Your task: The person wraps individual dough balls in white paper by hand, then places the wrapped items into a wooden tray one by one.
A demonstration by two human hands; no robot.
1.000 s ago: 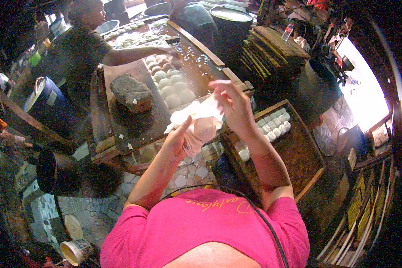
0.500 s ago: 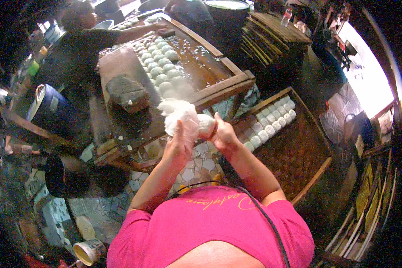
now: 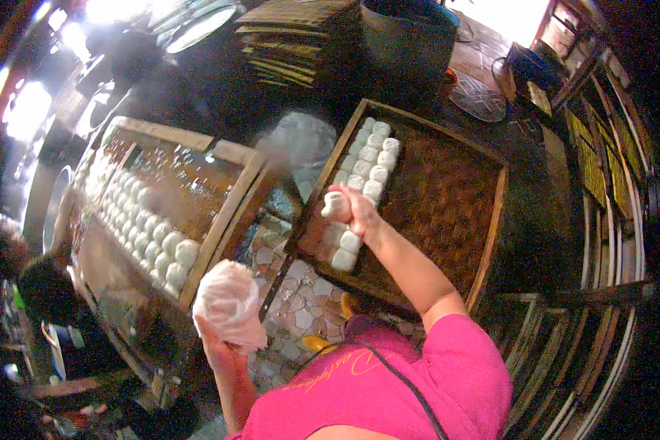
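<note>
My left hand (image 3: 224, 348) is closed round a loose bundle of thin, wet-looking white cloth (image 3: 231, 301), beside the wooden table. What lies inside the cloth I cannot make out. My right hand (image 3: 358, 214) grips a small, rounded white block (image 3: 335, 205), held over the rows of similar white blocks (image 3: 370, 165) at the left side of a woven-bottomed wooden tray (image 3: 440, 198). Fingers and wrist hide part of those rows.
To the left, a wood-framed table (image 3: 231, 213) carries several rows of white lumps (image 3: 154, 235). Stacked boards (image 3: 293, 29) and a large vat (image 3: 411, 44) stand at the back. Slatted racks (image 3: 543, 345) rise on the right. Another person (image 3: 44, 282) is at the far left.
My view and body have turned right, toward the tray. My hands have moved apart: the right carried the white block over the tray, the left kept the white bundle near the table.
</note>
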